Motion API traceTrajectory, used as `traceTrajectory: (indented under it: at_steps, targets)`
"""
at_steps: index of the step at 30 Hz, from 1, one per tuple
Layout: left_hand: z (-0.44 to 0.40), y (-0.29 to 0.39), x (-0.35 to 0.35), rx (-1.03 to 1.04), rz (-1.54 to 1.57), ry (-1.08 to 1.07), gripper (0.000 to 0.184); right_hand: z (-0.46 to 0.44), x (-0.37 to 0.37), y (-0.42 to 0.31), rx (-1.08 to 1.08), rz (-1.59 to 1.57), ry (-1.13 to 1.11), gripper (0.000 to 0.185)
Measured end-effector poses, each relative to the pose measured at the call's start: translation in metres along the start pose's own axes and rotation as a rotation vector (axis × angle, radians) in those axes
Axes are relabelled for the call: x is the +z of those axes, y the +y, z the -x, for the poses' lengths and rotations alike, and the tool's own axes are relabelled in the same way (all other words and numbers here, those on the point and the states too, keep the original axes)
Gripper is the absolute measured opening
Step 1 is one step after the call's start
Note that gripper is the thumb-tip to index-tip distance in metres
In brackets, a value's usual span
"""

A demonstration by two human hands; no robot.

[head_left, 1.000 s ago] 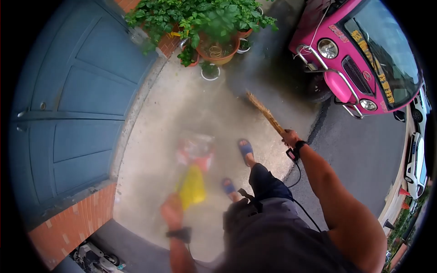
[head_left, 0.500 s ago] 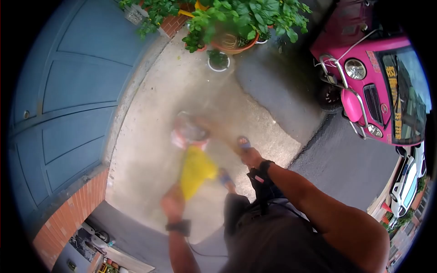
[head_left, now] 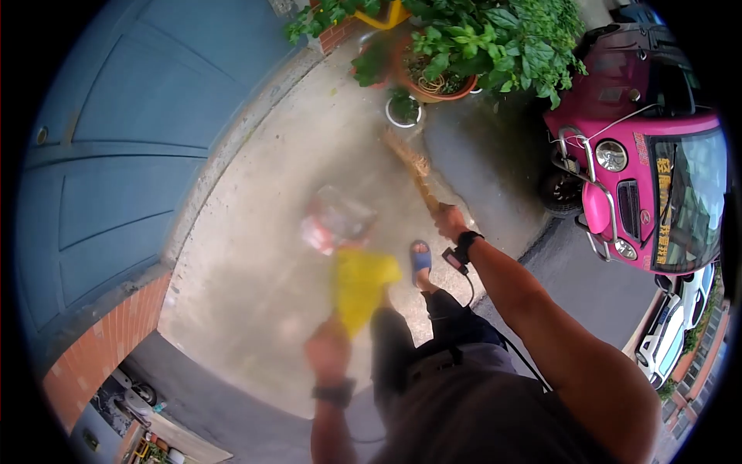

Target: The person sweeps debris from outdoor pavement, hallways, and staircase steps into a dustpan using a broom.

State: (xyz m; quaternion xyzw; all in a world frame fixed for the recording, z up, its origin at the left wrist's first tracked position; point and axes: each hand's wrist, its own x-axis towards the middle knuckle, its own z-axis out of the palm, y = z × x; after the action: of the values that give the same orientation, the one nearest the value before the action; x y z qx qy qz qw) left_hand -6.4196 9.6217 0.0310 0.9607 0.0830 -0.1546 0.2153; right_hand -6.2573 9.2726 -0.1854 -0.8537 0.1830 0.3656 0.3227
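Right hand wraps broom, angled over concrete toward white pot; left hand grips blurred yellow item, reddish bundle at its far end. Looks like sweeping; next stroke would call for steady grip.

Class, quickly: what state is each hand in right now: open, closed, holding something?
Left hand: closed, holding the yellow thing, blurred.
Right hand: closed, holding the brush.

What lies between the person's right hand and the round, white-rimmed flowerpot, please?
In the head view, a tan, bristly broom extends from the right hand towards the flowerpot.
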Motion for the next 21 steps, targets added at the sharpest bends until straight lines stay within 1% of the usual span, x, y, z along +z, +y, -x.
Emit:
traceTrajectory:
  at_steps: [1,2,3,4,5,6,7,8,10,12,13,14,15,16,18,19,21]
  targets:
    - [0.0,-0.003,0.0,0.003,-0.043,-0.004,0.026,-0.01,0.029,0.015,-0.184,0.302,-0.074,0.021]
    - [0.001,-0.006,-0.001,-0.017,-0.069,-0.017,0.026,-0.021,0.059,0.031,-0.39,0.588,-0.094,0.023]
    - [0.0,-0.009,-0.004,-0.035,-0.094,-0.025,0.026,-0.002,0.077,0.034,-0.582,0.549,-0.018,0.031]
    - [-0.001,-0.013,-0.009,-0.053,-0.12,-0.031,0.026,0.02,0.087,0.025,-0.664,0.527,-0.002,0.033]
    - [-0.003,-0.018,-0.018,-0.062,-0.139,-0.038,0.026,0.052,0.082,0.005,-0.372,0.248,-0.128,0.035]
    - [-0.006,-0.025,-0.026,-0.055,-0.121,-0.026,0.026,0.087,0.075,-0.022,-0.062,-0.068,-0.168,0.037]
    - [-0.01,-0.034,-0.036,-0.046,-0.105,-0.014,0.025,0.114,0.069,-0.045,0.131,-0.263,-0.143,0.04]
    - [-0.014,-0.041,-0.045,-0.035,-0.091,-0.002,0.025,0.136,0.047,-0.072,0.125,-0.204,-0.235,0.028]
    - [-0.021,-0.058,-0.062,-0.045,-0.082,0.019,0.025,0.144,0.035,-0.087,0.126,-0.336,-0.258,0.034]
    - [-0.028,-0.068,-0.077,-0.067,-0.044,0.038,0.024,0.132,0.012,-0.105,0.109,-0.252,-0.229,0.038]
    - [-0.031,-0.07,-0.088,-0.084,-0.009,0.054,0.024,0.121,-0.001,-0.119,0.095,-0.225,-0.207,0.042]
    - [-0.035,-0.07,-0.098,-0.102,0.025,0.066,0.024,0.103,-0.01,-0.125,0.071,-0.224,-0.192,0.045]
    - [-0.039,-0.069,-0.105,-0.083,0.097,0.132,0.023,0.089,-0.021,-0.141,0.038,-0.24,-0.174,0.047]
    - [-0.045,-0.069,-0.11,-0.096,0.108,0.141,0.023,0.068,-0.03,-0.156,0.004,-0.229,-0.159,0.045]
    - [-0.058,-0.072,-0.119,-0.129,0.127,0.155,0.022,0.01,-0.043,-0.178,-0.031,-0.268,-0.135,0.03]
    - [-0.062,-0.074,-0.124,-0.139,0.134,0.149,0.022,-0.028,-0.045,-0.18,-0.099,-0.234,-0.1,0.025]
    - [-0.084,-0.076,-0.131,-0.168,0.153,0.169,0.021,-0.075,-0.061,-0.231,-0.122,-0.147,-0.063,0.024]
